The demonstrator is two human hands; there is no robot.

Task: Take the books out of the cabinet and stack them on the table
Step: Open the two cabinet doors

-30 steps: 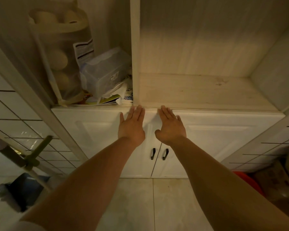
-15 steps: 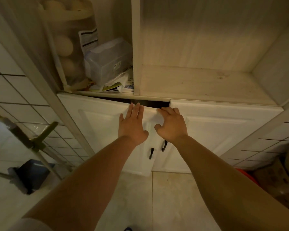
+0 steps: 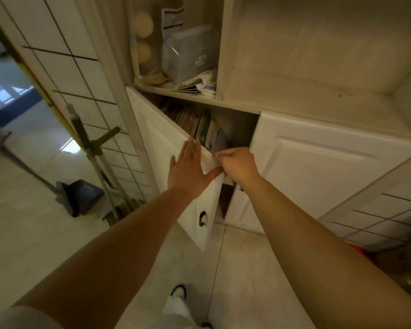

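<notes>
- Two hands meet at frame centre on the half-open cabinet door (image 3: 176,148).
- Left hand (image 3: 188,170) lies flat, fingers spread.
- Right hand (image 3: 239,163) curls over the door's edge.
- Books (image 3: 199,125) stand inside, just above.

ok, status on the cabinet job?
Left hand flat on the left door, right hand gripping its top edge. Door part open. Books visible inside, untouched. Right door shut.
</notes>
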